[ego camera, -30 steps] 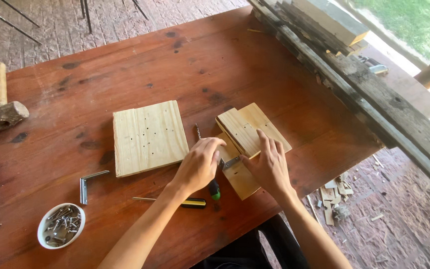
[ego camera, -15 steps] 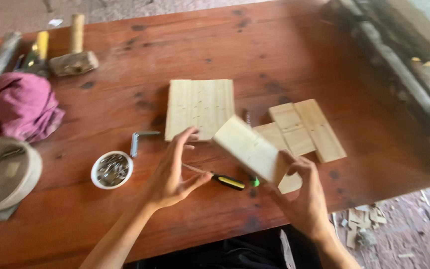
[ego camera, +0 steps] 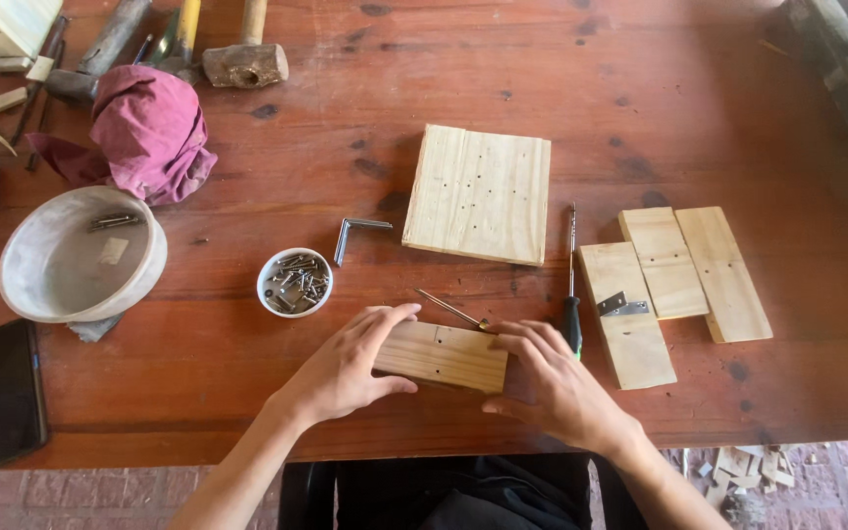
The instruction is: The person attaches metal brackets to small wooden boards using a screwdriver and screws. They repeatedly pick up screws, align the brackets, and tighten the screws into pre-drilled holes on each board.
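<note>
Near the table's (ego camera: 640, 88) front edge, your two hands frame a small wood block (ego camera: 442, 355), and everything else is laid out around that block.

Far left of the block lies a dark phone (ego camera: 4, 391), with a pale bowl (ego camera: 80, 253) above it and a maroon rag (ego camera: 149, 128) and hammers beyond. Just up-left of the block sits a small dish of screws (ego camera: 293, 282), close enough to reach without shifting, and a metal angle bracket (ego camera: 350, 236) lies beside it.

Your left hand (ego camera: 345, 368) curls over the block's left end, fingers on its top face and thumb on the near side, gripping it. Your right hand (ego camera: 556, 383) closes on the right end the same way, so the block is pinned flat and square to you.

Above the block lies a square board (ego camera: 478, 193) with drilled holes. A thin nail or pin (ego camera: 449, 307) lies just behind the block. Right of it rests a screwdriver (ego camera: 571, 294), then three planks (ego camera: 674, 280), one carrying a metal hinge (ego camera: 620, 304).
</note>
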